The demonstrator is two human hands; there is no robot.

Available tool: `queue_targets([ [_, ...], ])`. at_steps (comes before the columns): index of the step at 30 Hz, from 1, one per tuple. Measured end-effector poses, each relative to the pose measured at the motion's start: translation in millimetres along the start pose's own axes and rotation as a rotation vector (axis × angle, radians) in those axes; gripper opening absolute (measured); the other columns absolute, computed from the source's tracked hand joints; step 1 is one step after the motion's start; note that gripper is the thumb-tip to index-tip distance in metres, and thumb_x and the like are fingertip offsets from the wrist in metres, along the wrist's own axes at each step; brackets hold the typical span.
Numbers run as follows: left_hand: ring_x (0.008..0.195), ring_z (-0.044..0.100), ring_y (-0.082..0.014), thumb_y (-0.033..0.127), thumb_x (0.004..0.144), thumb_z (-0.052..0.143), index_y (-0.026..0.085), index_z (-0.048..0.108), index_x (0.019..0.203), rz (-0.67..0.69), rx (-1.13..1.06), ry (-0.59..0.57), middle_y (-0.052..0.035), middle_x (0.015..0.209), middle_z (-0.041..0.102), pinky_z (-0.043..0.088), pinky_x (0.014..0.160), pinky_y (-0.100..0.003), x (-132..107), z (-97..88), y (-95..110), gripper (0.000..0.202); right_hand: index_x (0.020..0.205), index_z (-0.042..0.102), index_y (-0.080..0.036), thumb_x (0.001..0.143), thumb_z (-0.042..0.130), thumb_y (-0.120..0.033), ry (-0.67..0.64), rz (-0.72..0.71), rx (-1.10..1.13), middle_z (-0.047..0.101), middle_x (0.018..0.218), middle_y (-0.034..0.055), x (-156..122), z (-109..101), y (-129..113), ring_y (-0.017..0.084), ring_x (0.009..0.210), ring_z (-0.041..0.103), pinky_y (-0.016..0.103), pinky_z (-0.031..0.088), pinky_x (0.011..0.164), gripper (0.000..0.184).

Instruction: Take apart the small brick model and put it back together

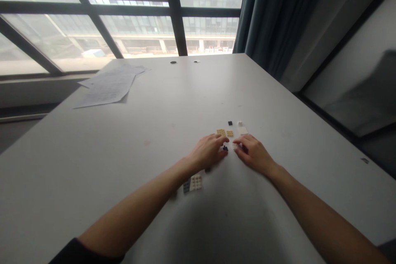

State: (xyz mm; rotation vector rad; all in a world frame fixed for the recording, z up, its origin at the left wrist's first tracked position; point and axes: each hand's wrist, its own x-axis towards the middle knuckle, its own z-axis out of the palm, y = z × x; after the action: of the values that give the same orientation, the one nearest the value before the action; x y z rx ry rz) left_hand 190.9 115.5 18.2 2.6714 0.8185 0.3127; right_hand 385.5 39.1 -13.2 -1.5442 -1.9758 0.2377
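Note:
Between the thumb and fingers of my left hand is a small black toy brick. Just across from it, the fingertips of my right hand close on a small white brick. The two bricks are apart. Beyond my left fingers lie two yellow studded bricks, the left one partly covered by the hand. A white flat piece lies behind my right fingers, with a small white block at its far end. Another black brick sits behind the yellow ones.
Beside my left forearm are a cream studded brick, a grey studded brick and a partly hidden dark piece. Paper sheets lie at the far left of the white table. A small dark item is near the right edge.

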Motion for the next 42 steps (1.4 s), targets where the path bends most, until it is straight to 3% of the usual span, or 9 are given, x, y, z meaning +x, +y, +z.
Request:
queue_targets([
  [4, 0.085, 0.061, -0.0179, 0.028, 0.083, 0.063, 0.022, 0.063, 0.106, -0.009, -0.023, 0.049, -0.0031, 0.096, 0.066, 0.049, 0.078, -0.030, -19.3, -15.9, -7.7, 0.023, 0.100, 0.062, -0.019, 0.085, 0.059, -0.019, 0.053, -0.019, -0.002, 0.063, 0.099, 0.0078, -2.3, -0.2, -0.6, 0.024, 0.097, 0.057, 0.039, 0.047, 0.088, 0.016],
  [9, 0.080, 0.060, -0.0157, 0.029, 0.085, 0.061, 0.023, 0.065, 0.100, -0.089, -0.063, 0.113, -0.0019, 0.091, 0.064, 0.048, 0.074, -0.028, -64.4, -41.5, -29.8, 0.017, 0.102, 0.062, -0.020, 0.086, 0.056, -0.018, 0.102, -0.133, -0.004, 0.063, 0.099, 0.0087, -5.0, 3.1, -18.2, 0.025, 0.098, 0.057, 0.041, 0.048, 0.089, 0.017],
  [13, 0.079, 0.059, -0.0147, 0.033, 0.086, 0.057, 0.021, 0.066, 0.099, -0.179, -0.149, 0.113, -0.0029, 0.091, 0.063, 0.050, 0.071, -0.026, -99.6, -52.2, -42.9, 0.019, 0.109, 0.062, -0.019, 0.086, 0.059, -0.021, -0.067, -0.207, 0.036, 0.064, 0.101, 0.0095, -8.2, 10.7, -45.1, 0.024, 0.095, 0.058, 0.041, 0.049, 0.087, 0.023],
  [17, 0.079, 0.059, -0.0151, 0.033, 0.086, 0.055, 0.021, 0.066, 0.097, -0.213, -0.197, 0.120, -0.0040, 0.091, 0.064, 0.050, 0.067, -0.025, -120.7, -49.0, -48.8, 0.020, 0.116, 0.061, -0.019, 0.085, 0.064, -0.024, -0.238, -0.202, 0.097, 0.064, 0.105, 0.0093, -8.3, 19.6, -65.2, 0.023, 0.099, 0.058, 0.040, 0.049, 0.090, 0.031],
  [25, 0.081, 0.059, -0.0142, 0.031, 0.087, 0.055, 0.021, 0.064, 0.102, -0.239, -0.289, 0.212, -0.0036, 0.096, 0.063, 0.050, 0.068, -0.024, -135.7, -33.4, -54.8, 0.020, 0.114, 0.063, -0.018, 0.085, 0.064, -0.017, -0.308, -0.116, 0.141, 0.062, 0.104, 0.0082, 1.8, 29.2, -71.6, 0.020, 0.096, 0.060, 0.034, 0.049, 0.090, 0.029],
  [29, 0.080, 0.058, -0.0138, 0.028, 0.086, 0.056, 0.021, 0.065, 0.100, -0.209, -0.305, 0.186, -0.0030, 0.094, 0.064, 0.048, 0.075, -0.026, -136.8, -28.1, -52.9, 0.019, 0.108, 0.066, -0.018, 0.085, 0.063, -0.017, -0.313, -0.114, 0.132, 0.062, 0.100, 0.0075, 6.4, 30.8, -74.4, 0.020, 0.093, 0.060, 0.033, 0.049, 0.088, 0.023],
  [37, 0.080, 0.059, -0.0150, 0.033, 0.086, 0.056, 0.020, 0.066, 0.101, -0.175, -0.284, 0.123, -0.0050, 0.094, 0.064, 0.049, 0.074, -0.027, -141.8, -31.3, -50.3, 0.021, 0.104, 0.066, -0.019, 0.085, 0.061, -0.015, -0.304, -0.099, 0.146, 0.061, 0.100, 0.0070, 2.8, 28.5, -75.3, 0.019, 0.092, 0.059, 0.033, 0.050, 0.087, 0.020],
  [42, 0.094, 0.059, -0.0192, 0.041, 0.082, 0.063, 0.022, 0.064, 0.108, -0.125, -0.297, 0.035, -0.0080, 0.107, 0.063, 0.049, 0.086, -0.032, -154.3, -37.4, -50.2, 0.032, 0.103, 0.067, -0.020, 0.085, 0.061, -0.015, -0.303, -0.102, 0.163, 0.062, 0.099, 0.0065, -8.6, 20.4, -66.7, 0.019, 0.092, 0.060, 0.033, 0.050, 0.086, 0.020],
])
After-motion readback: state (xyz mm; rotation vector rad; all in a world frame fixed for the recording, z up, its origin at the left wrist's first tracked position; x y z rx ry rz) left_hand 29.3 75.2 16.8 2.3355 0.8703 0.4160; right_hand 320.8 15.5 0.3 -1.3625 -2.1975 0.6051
